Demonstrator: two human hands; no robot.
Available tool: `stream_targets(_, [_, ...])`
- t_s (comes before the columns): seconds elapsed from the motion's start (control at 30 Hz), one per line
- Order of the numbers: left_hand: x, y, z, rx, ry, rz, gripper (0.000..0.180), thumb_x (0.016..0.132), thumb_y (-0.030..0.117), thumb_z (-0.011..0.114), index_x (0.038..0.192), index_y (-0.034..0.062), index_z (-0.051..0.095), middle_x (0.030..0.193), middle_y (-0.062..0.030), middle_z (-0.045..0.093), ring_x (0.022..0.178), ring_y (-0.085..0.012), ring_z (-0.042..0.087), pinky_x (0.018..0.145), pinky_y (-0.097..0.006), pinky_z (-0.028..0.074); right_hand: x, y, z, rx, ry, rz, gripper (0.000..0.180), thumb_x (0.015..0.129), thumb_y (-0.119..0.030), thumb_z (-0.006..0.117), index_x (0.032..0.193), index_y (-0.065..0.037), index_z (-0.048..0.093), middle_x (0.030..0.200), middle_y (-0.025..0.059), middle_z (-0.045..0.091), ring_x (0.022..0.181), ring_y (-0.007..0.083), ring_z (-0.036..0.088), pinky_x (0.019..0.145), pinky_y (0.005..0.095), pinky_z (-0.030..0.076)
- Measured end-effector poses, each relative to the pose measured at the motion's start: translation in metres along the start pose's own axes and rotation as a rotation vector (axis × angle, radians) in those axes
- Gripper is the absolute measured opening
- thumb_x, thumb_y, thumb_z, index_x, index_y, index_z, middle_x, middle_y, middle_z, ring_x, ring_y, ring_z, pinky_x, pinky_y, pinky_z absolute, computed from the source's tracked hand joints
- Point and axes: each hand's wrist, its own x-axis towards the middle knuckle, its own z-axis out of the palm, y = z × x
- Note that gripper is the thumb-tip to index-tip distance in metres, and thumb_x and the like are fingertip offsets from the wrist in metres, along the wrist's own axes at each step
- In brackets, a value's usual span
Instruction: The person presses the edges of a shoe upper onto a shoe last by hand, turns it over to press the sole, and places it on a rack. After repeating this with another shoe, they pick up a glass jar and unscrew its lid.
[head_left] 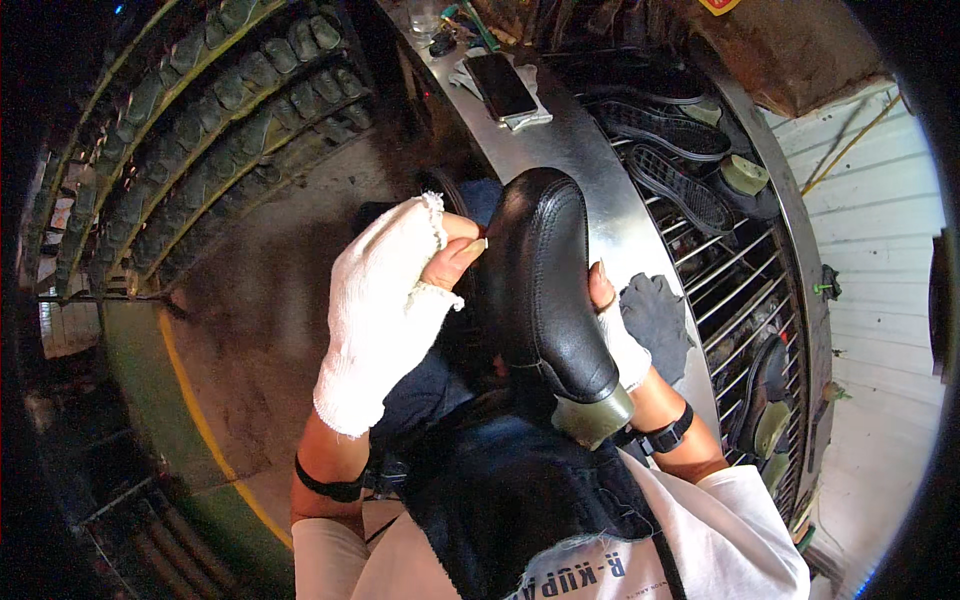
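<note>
Shoe [550, 270]: seemingly mid-handling; next needs steady grip
Left fingers [455, 262]: nine o'clock, nearly pinched; hold unclear
Right fingers [601, 288]: clasping shoe, three o'clock

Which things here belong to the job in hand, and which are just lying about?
In the job:
black shoe, held by the right hand, left hand at its side
olive block protruding from it, probably a last

Lying about, seemingly:
phone
dark grey glove or cloth
black soles, untouched, possibly related
</note>
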Motion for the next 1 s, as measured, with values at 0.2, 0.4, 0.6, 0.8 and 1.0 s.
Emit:
stream_targets(0.2, [-0.003,-0.001,-0.004,0.036,-0.018,-0.012,0.013,0.096,0.013,0.076,0.102,0.0035,0.070,0.090,-0.0146,0.068,0.080,-0.0355,0.068,0.072,-0.040,0.055,0.002,0.001,0.002,0.122,-0.075,0.072,0.095,0.094,-0.071,0.069,0.153,0.002,0.051,0.138,0.0196,0.069,0.111,0.0252,0.075,0.098,0.0345,0.062])
stream_targets(0.4, [-0.003,0.001,0.007,0.162,0.071,0.053,0.012,0.096,0.013,0.076,0.105,0.0049,0.071,0.093,-0.0150,0.071,0.084,-0.0369,0.072,0.074,-0.043,0.057,0.003,0.001,-0.001,0.178,-0.100,0.120,0.095,0.093,-0.072,0.070,0.151,0.001,0.052,0.135,0.0186,0.071,0.108,0.0241,0.076,0.096,0.0340,0.063])
stream_targets(0.6, [-0.010,0.003,0.007,0.185,0.089,0.015,0.009,0.098,0.010,0.072,0.105,0.0046,0.071,0.093,-0.0150,0.072,0.082,-0.0364,0.072,0.073,-0.042,0.057,-0.001,0.003,0.000,0.183,-0.129,0.124,0.095,0.093,-0.072,0.069,0.150,0.002,0.053,0.132,0.0180,0.071,0.106,0.0242,0.076,0.096,0.0340,0.063])
stream_targets(0.8, [-0.005,-0.011,0.016,-0.319,0.123,-0.376,0.025,0.105,0.025,0.066,0.102,0.0009,0.071,0.084,-0.0037,0.067,0.072,-0.0158,0.059,0.065,-0.032,0.048,0.012,0.003,-0.010,0.089,-0.064,0.021,0.097,0.093,-0.074,0.068,0.151,0.002,0.052,0.135,0.0191,0.070,0.109,0.0266,0.076,0.098,0.0357,0.063])
stream_targets(1.0, [0.045,-0.122,0.024,-0.204,0.433,-0.634,0.079,0.102,0.022,0.072,0.165,0.0020,0.030,0.138,-0.0211,0.062,0.110,-0.0263,0.068,0.098,-0.036,0.056,0.014,0.008,-0.017,0.108,-0.056,0.062,0.096,0.094,-0.073,0.068,0.152,0.002,0.051,0.138,0.0203,0.069,0.115,0.0289,0.075,0.103,0.0389,0.062])
